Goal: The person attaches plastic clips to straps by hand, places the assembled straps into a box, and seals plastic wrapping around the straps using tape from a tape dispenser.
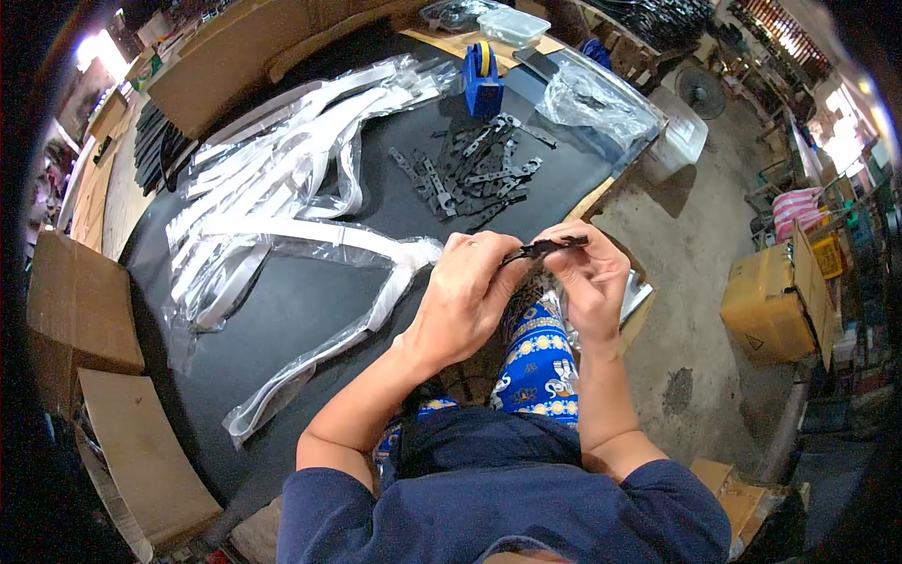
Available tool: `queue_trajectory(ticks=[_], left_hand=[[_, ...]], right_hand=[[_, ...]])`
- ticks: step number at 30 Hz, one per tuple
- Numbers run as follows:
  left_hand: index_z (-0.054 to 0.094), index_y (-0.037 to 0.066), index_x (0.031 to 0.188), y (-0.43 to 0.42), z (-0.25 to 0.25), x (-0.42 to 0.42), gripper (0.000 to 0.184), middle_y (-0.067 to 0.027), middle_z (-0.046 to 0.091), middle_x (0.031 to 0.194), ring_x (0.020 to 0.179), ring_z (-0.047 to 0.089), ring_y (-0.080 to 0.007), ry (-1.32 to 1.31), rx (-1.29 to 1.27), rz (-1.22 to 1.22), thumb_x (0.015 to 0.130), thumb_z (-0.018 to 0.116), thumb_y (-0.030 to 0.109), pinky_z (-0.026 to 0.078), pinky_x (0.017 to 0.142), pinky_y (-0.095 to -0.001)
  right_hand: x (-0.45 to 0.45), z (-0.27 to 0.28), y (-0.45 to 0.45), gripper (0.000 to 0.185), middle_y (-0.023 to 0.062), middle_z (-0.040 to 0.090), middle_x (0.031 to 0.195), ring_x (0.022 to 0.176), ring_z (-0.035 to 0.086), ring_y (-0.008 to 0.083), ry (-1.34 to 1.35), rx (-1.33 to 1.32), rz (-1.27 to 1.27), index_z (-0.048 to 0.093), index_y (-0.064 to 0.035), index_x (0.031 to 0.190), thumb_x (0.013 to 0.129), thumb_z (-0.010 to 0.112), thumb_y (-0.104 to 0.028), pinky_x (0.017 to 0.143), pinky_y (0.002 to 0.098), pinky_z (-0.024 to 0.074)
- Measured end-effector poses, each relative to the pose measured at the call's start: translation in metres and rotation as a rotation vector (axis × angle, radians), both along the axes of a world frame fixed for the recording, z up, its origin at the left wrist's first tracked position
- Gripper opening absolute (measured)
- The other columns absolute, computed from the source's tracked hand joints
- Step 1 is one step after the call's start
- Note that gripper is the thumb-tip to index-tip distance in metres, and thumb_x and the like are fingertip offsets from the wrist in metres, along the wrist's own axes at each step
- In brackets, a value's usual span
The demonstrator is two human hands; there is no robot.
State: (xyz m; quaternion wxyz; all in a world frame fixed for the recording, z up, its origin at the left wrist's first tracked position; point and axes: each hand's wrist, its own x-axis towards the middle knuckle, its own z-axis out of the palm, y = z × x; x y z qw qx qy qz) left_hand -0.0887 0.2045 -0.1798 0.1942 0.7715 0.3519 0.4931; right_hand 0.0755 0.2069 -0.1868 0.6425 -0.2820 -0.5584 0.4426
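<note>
Black and slim, one small part (543, 248) spans my fingers: those of my left hand (468, 293) and right hand (594, 282) pinch it narrowly, the left hiding its near end. Just beyond them lies one heap of perforated black strips (490, 177), too tangled to count. Left of my fingers, one white strap (301, 228) in clear film reaches my left knuckles; whether it touches, I cannot tell. Farther left, more sleeved straps (282, 174) overlap uncountably. Past the heap stand one blue tape dispenser (483, 94) and one clear plastic tub (515, 28).

Navy short-sleeved shirt (507, 503); blue elephant-print trousers (537, 362) banded gold and white
</note>
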Motion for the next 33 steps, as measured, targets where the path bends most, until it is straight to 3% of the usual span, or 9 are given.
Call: queue_trajectory(ticks=[3,9,17,22,33], left_hand=[[0.057,0.000,0.097,0.000,0.000,0.001,0.017,-0.0144,0.059,0.083,0.076,0.057,-0.0308,-0.002,0.024,-0.002,0.083,0.064,0.006,0.042,0.074,-0.0377],[0.058,0.001,0.098,0.000,0.003,-0.002,0.017,-0.0124,0.059,0.083,0.080,0.058,-0.0286,0.029,0.132,-0.036,0.083,0.064,0.005,0.041,0.075,-0.0380],[0.059,0.002,0.098,-0.001,0.003,0.002,0.020,-0.0114,0.060,0.085,0.079,0.058,-0.0290,0.096,0.157,-0.081,0.079,0.064,0.001,0.042,0.077,-0.0382],[0.059,0.002,0.099,0.002,0.001,0.002,0.020,-0.0109,0.060,0.085,0.078,0.058,-0.0279,0.093,0.198,-0.088,0.079,0.064,0.001,0.041,0.077,-0.0386],[0.059,0.001,0.099,0.004,-0.004,0.002,0.022,-0.0106,0.059,0.082,0.075,0.058,-0.0272,0.068,0.240,-0.088,0.077,0.065,0.001,0.041,0.074,-0.0378]], right_hand=[[0.001,0.008,-0.002,0.024,0.0071,0.063,0.096,0.088,0.058,0.0111,-0.038,-0.056,0.022,0.065,0.0033,0.096,0.075,0.070,0.012,0.078,0.0230,0.0468],[0.014,0.015,0.002,0.022,0.0104,0.065,0.095,0.086,0.059,0.0125,-0.191,-0.002,0.065,0.066,0.0028,0.093,0.073,0.071,0.011,0.075,0.0230,0.0468],[0.028,0.031,-0.001,0.021,0.0085,0.067,0.083,0.077,0.063,0.0156,-0.427,0.067,-0.004,0.068,0.0011,0.089,0.069,0.071,0.009,0.069,0.0260,0.0482],[0.025,0.039,-0.005,0.019,0.0124,0.065,0.084,0.077,0.064,0.0246,-0.688,0.306,-0.142,0.066,0.0000,0.085,0.069,0.068,0.010,0.069,0.0311,0.0505],[0.009,0.028,-0.009,0.017,0.0132,0.064,0.081,0.076,0.062,0.0283,-0.690,0.412,-0.292,0.062,-0.0006,0.082,0.071,0.064,0.012,0.068,0.0341,0.0503]])
